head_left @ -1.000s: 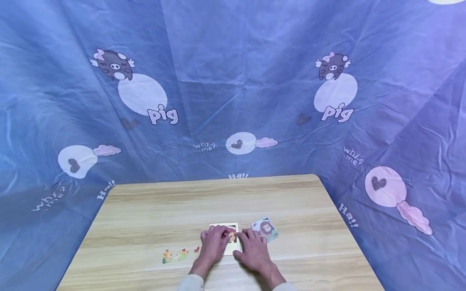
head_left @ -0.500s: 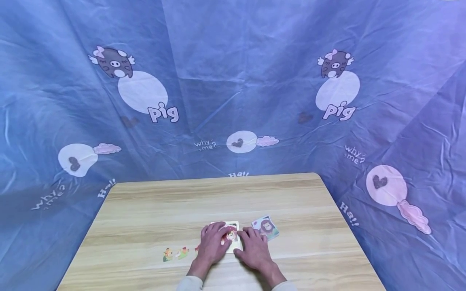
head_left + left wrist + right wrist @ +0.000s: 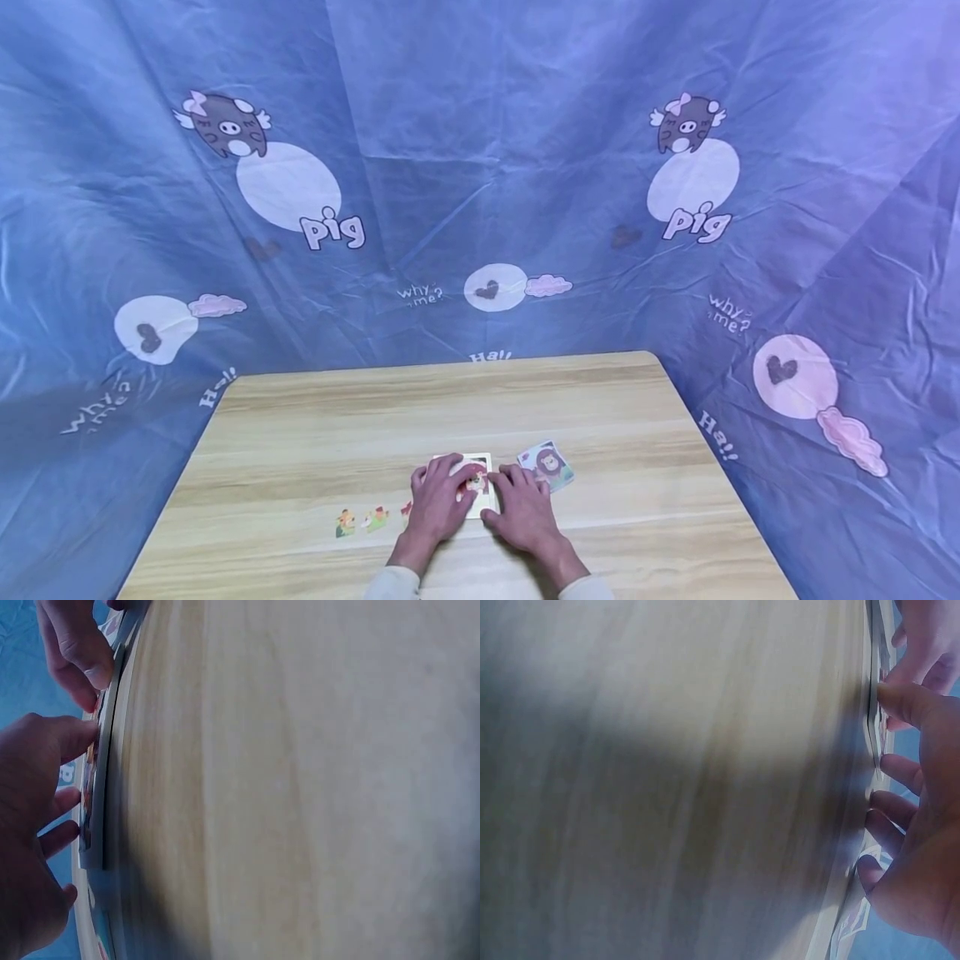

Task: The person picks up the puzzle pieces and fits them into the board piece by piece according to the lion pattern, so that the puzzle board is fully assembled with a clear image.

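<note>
A shallow, pale-framed puzzle board (image 3: 486, 504) lies on the table, with brightly coloured lion-like pieces (image 3: 477, 481) in its recess. My left hand (image 3: 437, 502) spreads over the board's left half, its thumb and fingertips resting on the pieces. In the left wrist view the left thumb (image 3: 75, 737) lies straight across the frame onto the pieces. My right hand (image 3: 525, 508) is at the board's right side, its index fingertip reaching the pieces and its thumb (image 3: 904, 701) at the frame's edge. The hands cover part of the board.
A square lion picture card (image 3: 546, 467) lies just right of the board, partly under the right hand's fingers. Left of the left hand, loose puzzle pieces (image 3: 345, 523) sit in a row on the wooden table (image 3: 300, 433). A blue printed cloth (image 3: 420, 208) hangs behind and around the table.
My left hand has gone from fingers gathered at a piece to fingers spread wider over the board, showing more of the red-and-white picture. The right hand has stayed nearly still.
</note>
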{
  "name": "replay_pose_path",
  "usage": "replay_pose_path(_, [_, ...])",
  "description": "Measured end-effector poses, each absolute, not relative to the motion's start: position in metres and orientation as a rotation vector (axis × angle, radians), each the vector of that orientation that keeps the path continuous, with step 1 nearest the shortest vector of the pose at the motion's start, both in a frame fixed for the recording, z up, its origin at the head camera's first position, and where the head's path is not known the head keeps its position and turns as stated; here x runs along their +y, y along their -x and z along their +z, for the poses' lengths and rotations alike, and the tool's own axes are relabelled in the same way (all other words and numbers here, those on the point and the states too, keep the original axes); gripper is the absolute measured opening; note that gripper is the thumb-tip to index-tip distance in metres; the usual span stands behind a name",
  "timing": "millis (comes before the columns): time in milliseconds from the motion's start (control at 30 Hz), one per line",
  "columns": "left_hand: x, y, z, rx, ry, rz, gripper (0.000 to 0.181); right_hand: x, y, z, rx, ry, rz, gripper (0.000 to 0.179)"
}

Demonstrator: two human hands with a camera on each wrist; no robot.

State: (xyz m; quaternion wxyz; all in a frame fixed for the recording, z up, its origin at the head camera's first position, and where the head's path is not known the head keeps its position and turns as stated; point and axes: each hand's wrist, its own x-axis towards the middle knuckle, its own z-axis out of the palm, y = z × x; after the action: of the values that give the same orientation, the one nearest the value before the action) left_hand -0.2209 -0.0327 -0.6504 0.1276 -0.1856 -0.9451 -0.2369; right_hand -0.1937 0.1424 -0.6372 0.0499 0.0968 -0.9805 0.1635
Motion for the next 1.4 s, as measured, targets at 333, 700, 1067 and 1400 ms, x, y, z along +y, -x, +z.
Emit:
replay_pose_path(333, [-0.032,0.223,-0.651,-2.75,0.512,-0.709,0.035,0.14,0.195,-0.638,-2.982,-0.288,0.51,0.059])
replay_pose_path(700, [-0.042,0.221,-0.647,-2.735,0.484,-0.738,0.036,0.138,0.195,-0.636,-2.989,-0.285,0.513,0.06])
replay_pose_path(1067, [-0.066,0.22,-0.64,-2.746,0.414,-0.738,0.025,0.138,0.196,-0.633,-2.999,-0.279,0.528,0.06])
replay_pose_path(1400, [-0.095,0.21,-0.642,-2.748,0.329,-0.717,0.028,0.136,0.194,-0.634,-2.947,-0.291,0.548,0.059])
